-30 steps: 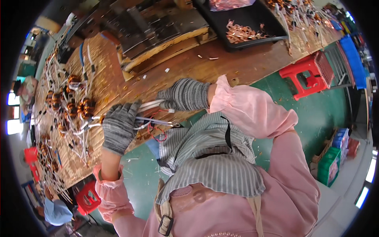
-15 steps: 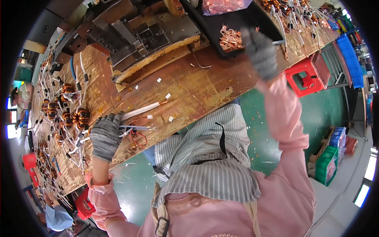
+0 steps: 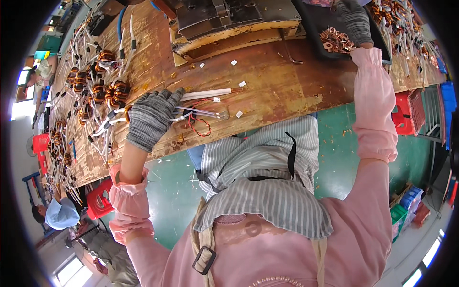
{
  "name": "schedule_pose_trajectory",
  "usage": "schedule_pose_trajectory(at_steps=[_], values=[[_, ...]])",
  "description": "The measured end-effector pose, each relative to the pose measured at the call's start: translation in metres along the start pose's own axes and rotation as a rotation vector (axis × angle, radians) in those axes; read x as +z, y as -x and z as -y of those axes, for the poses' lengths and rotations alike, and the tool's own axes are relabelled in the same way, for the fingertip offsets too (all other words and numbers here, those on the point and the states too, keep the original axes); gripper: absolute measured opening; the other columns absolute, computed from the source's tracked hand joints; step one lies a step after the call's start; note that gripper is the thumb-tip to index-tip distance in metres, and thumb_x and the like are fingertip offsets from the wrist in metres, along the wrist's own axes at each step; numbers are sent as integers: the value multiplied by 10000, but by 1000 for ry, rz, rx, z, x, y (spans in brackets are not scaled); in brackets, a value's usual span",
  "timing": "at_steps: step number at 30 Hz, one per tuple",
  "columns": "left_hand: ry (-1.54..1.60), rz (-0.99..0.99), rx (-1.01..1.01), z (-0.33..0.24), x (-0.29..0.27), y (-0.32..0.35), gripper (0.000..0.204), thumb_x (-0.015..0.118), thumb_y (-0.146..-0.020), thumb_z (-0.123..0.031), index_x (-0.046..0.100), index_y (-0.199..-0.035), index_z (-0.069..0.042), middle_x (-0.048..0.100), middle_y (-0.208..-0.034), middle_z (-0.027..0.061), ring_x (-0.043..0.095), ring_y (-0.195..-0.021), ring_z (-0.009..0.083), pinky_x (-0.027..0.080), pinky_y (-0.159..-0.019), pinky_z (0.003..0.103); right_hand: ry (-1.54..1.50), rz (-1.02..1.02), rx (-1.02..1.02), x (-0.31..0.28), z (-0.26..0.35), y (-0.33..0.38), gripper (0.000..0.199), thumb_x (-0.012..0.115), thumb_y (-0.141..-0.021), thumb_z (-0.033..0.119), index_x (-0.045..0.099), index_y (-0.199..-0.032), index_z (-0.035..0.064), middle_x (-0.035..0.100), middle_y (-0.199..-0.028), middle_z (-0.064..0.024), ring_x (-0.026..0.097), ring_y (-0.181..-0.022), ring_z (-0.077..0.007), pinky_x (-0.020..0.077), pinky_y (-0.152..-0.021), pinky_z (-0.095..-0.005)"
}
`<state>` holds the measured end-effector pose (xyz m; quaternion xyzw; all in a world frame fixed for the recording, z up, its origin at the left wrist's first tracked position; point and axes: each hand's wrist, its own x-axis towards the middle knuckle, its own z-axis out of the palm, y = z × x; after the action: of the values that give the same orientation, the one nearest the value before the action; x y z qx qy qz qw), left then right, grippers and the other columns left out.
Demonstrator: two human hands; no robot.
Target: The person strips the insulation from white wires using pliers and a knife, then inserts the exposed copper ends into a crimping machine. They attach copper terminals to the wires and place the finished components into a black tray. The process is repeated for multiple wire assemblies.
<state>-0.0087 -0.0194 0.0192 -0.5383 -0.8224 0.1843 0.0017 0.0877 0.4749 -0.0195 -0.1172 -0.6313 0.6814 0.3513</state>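
Observation:
My left hand [image 3: 154, 117], in a grey knit glove, is closed over a bundle of white wires on the wooden bench. Thick white wire ends [image 3: 210, 94] with a bare copper tip stick out to its right, beside thinner wires and a twisted red-and-black lead [image 3: 198, 125]. My right hand [image 3: 355, 23], also gloved, reaches over the black tray [image 3: 313, 33] at the far right. Below that hand lies a pile of copper terminals [image 3: 336, 40]. The right fingertips lie at the upper edge by a plastic bag, and their grip does not show.
A dark metal press fixture [image 3: 234, 24] stands at the back, with a bent hex key [image 3: 289, 52] beside it. Several copper-wound coils [image 3: 117, 92] with white leads crowd the left; more [image 3: 389, 16] lie right of the tray. A red stool [image 3: 406, 115] stands beyond the bench edge.
The view has shifted, so the bench appears further right and higher. My right hand has moved farther over the tray, past the copper terminals. My left hand stays on the wires.

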Motion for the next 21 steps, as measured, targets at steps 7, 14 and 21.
schedule_pose_trajectory(at_steps=[7,14,21], values=[[267,-53,22,21,-21,2,446,627,-719,-220,535,-1146,-129,567,-889,107,565,-812,286,454,-707,361,668,394,-262,77,58,117,160,571,-825,157,620,-939,57,606,-786,-76,597,-776,-191,483,-715,-285],[388,14,8,32,-27,-2,446,606,-731,-187,539,-1169,-132,597,-919,166,569,-878,327,448,-785,377,648,533,-258,140,16,166,207,588,-808,165,616,-984,59,633,-874,-95,608,-815,-234,488,-761,-314],[406,10,-3,35,-24,2,464,613,-731,-210,533,-1182,-137,596,-987,168,561,-943,327,442,-826,369,808,523,-426,165,16,163,227,597,-793,82,617,-1019,80,632,-956,-71,607,-866,-227,488,-775,-288]])
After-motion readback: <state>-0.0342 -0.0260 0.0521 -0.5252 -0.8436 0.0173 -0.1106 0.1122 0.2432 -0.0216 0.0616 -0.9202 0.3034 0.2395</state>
